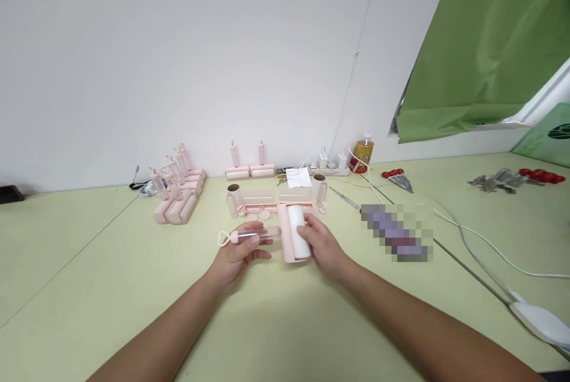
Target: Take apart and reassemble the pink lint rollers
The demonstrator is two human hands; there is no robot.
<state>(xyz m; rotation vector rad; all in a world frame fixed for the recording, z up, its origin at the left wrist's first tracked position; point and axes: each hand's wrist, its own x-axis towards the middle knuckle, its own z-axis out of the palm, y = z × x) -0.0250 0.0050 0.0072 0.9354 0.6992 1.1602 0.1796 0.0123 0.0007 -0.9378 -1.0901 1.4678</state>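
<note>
My left hand (238, 254) is closed around the clear pinkish handle (262, 233) of a lint roller, with a heart-shaped loop (224, 239) sticking out to the left. The handle's other end meets the pink cover (287, 245); whether they are joined I cannot tell. My right hand (323, 245) grips the roller's head from the right, its thumb on the white roll (299, 230). Just beyond lie pink cover parts (256, 208), small round pink caps (264, 214), a loose handle (232, 205) and two upright rolls (319, 187) with brown cores.
Several finished-looking lint rollers (178, 207) stand at the left, and two more (238, 173) by the wall. A power strip (332, 170), a bottle (362, 153), a screwdriver (345, 198), red-handled tools (394, 175), metal pieces (499, 180) and white cables (494, 251) occupy the right.
</note>
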